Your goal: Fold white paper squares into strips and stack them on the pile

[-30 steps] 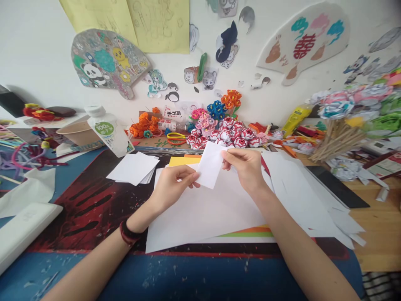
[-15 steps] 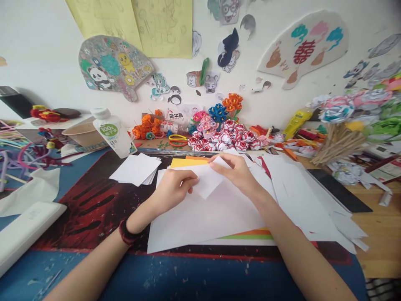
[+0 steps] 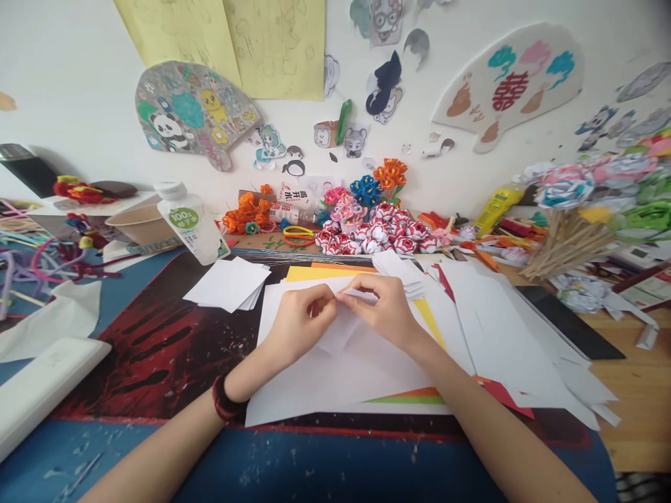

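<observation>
My left hand (image 3: pixel 302 316) and my right hand (image 3: pixel 381 306) meet above a large white sheet (image 3: pixel 298 388). Both are closed, their fingertips pinching a small piece of white paper (image 3: pixel 340 337) along its upper edge. Most of this piece hangs below the fingers and blends with the sheet under it, so its outline is hard to make out. Left of my left hand lies a stack of white paper squares (image 3: pixel 225 283). Just behind my right hand are more small white papers (image 3: pixel 393 265). Yellow paper (image 3: pixel 304 274) shows under the large sheet.
A white bottle (image 3: pixel 189 223) and a paper bowl (image 3: pixel 141 223) stand at the back left. Red-and-white paper flowers (image 3: pixel 377 230) line the back. Loose white sheets (image 3: pixel 503 328) and a black flat object (image 3: pixel 569 321) lie at right. A white oblong case (image 3: pixel 52 391) is at left.
My hands have come together and the small paper has turned from upright to hanging below my fingertips. Small papers behind my right hand now show more. The view has shifted slightly.
</observation>
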A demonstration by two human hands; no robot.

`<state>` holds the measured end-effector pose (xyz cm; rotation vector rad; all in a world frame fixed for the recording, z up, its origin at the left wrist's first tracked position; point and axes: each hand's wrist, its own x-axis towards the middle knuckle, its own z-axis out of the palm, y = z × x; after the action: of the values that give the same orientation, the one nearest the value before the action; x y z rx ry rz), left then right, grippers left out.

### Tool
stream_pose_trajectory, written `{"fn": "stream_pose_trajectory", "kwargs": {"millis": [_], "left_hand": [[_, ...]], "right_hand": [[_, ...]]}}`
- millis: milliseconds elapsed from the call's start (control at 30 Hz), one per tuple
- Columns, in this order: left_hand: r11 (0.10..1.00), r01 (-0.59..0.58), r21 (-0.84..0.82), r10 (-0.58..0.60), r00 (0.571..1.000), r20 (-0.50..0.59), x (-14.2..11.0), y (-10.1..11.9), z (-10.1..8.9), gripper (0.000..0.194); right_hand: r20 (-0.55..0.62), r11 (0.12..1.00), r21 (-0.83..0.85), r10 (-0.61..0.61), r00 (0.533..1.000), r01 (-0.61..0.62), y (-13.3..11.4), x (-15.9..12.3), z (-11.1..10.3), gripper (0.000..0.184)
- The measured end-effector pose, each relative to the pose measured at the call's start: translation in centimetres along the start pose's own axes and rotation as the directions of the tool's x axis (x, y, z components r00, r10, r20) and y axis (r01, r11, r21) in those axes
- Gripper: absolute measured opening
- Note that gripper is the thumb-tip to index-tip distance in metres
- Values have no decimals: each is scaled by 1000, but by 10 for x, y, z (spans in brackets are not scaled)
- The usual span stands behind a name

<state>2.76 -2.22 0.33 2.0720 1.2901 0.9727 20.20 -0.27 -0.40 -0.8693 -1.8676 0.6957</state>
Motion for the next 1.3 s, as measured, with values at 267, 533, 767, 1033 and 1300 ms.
{"fn": "stream_pose_trajectory", "kwargs": {"millis": [267, 533, 767, 1033, 1300], "left_hand": [[999, 54, -8, -54, 999, 9, 3, 1, 2, 21], [998, 9, 66, -7, 1000, -22, 4, -2, -1, 18], [982, 90, 166, -67, 988, -139, 8, -17, -13, 19], [998, 6, -63, -9, 999, -45, 6, -6, -8, 26], [998, 22, 62, -19, 999, -48, 8, -18, -17, 30]], "right_hand": [[-151, 988, -111, -122, 981, 106, -8, -5, 0, 14], [-297, 994, -106, -4, 955, -29, -11, -2, -13, 14], [-522, 995, 93, 80, 849, -36, 0, 4, -28, 13], [-298, 949, 283, 225, 928, -139, 6, 7, -12, 24], [218, 909, 223, 307, 926, -353, 18, 9, -21, 24]]}}
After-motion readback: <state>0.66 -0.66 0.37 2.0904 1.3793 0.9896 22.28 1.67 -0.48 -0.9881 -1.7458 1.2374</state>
